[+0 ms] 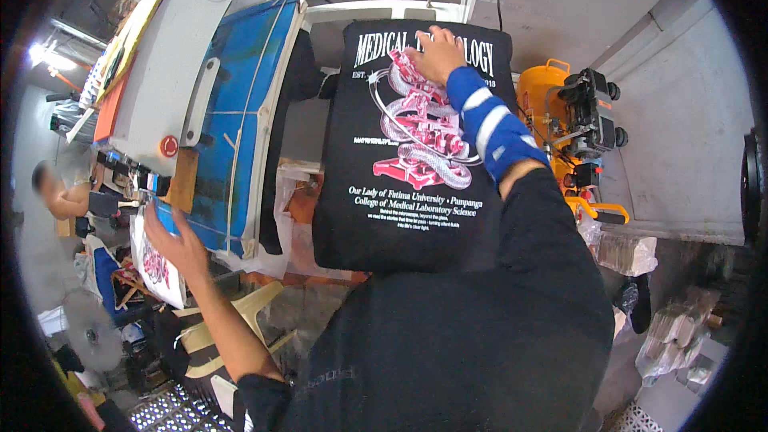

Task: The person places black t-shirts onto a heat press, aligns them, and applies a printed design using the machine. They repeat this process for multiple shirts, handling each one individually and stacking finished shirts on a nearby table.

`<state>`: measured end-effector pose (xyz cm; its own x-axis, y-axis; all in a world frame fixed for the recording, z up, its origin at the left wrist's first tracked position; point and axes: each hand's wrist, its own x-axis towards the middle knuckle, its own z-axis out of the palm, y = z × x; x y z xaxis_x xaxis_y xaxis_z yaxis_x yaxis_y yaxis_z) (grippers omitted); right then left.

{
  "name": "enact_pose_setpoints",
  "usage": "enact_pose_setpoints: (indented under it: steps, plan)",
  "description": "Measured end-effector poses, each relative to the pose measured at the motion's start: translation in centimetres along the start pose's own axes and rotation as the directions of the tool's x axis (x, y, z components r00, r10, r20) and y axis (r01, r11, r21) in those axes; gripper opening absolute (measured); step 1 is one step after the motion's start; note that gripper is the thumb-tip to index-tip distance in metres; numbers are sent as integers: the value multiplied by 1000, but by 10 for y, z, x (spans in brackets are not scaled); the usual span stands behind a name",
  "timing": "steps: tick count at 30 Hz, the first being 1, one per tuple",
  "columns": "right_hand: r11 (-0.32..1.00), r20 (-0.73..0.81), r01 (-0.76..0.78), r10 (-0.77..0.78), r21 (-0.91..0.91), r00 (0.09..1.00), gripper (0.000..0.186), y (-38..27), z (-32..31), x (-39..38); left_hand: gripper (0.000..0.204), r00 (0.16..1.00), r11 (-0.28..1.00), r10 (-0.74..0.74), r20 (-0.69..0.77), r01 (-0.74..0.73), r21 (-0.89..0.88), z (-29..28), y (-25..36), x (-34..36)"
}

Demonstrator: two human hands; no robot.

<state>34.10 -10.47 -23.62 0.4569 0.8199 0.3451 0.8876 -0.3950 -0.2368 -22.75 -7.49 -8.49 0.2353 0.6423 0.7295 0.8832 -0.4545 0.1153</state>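
Note:
A black T-shirt (336, 224) with white lettering and a pink-and-white serpent graphic lies stretched over a rectangular board. My right hand (436, 56), below a blue-and-white striped sleeve band, rests on the top of the print, fingers apart and slightly curved. My left hand (176, 248) is out to the left with its fingers spread, beside a white sheet (146, 280) printed with a similar pink graphic; whether it touches the sheet I cannot tell.
A machine with a red button (169, 146) and blue board (240, 128) stands left. An orange compressor (544, 88) sits right. A plastic chair (256, 312) and a fan (88, 332) are below left. Another person (66, 192) is at the far left.

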Motion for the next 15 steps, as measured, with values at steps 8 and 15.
enact_pose_setpoints:
  steps: [8, 15]
  plan:
    - [898, -42, 295, -298, 328, 954, 39, -43, -88, -273, 64, 933, 973, -86, 349, 4, 230, 54, -110, 47]
    - [986, 203, 122, -144, 118, 969, 57, -80, -123, -386, 81, 965, 952, -150, 214, 83, 295, 77, -90, 56]
